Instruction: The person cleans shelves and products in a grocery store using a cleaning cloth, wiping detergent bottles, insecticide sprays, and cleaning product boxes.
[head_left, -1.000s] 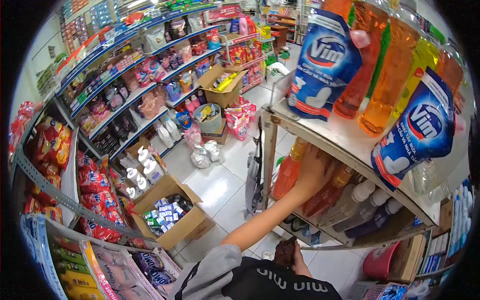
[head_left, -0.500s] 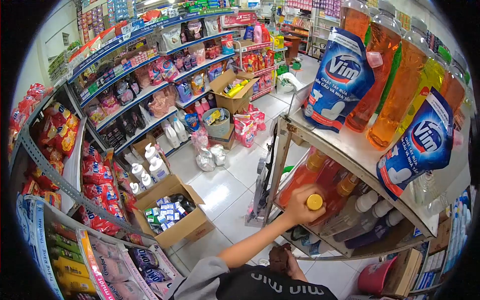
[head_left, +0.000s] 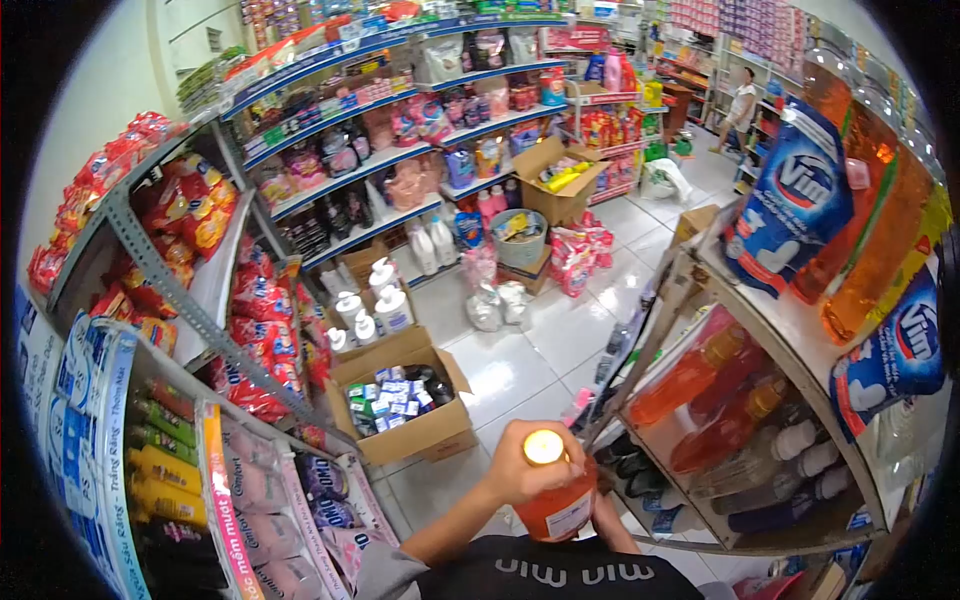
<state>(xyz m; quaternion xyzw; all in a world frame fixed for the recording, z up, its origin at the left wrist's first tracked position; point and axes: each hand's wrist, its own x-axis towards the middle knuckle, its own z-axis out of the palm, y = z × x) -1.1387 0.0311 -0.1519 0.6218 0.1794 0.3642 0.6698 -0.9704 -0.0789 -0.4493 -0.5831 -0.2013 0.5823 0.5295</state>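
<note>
My left hand (head_left: 535, 462) is wrapped round the neck of a bottle of orange-red liquid (head_left: 555, 512), just below its yellow cap (head_left: 543, 447). The bottle stands nearly upright in front of my chest, with a white label low on its side. Against the bottle's right side is my right hand (head_left: 612, 525); its fingers are mostly hidden behind the bottle. To the right, similar orange-red bottles (head_left: 690, 375) lie tilted on the middle shelf of a rack. Blue Vim pouches (head_left: 797, 195) stand on the rack's top.
An open cardboard box (head_left: 425, 432) of small packets sits on the floor ahead, near white pump bottles (head_left: 388, 300). Shelves of red packets (head_left: 262, 335) rise at the left. Beyond are a grey bucket (head_left: 518, 250) and another box (head_left: 555, 205). A person (head_left: 740, 110) is far back.
My left hand has moved from the rack to my chest, bringing the bottle out. The brown item in my right hand no longer shows. The view has turned right-to-left across the rack, which sits farther right.
</note>
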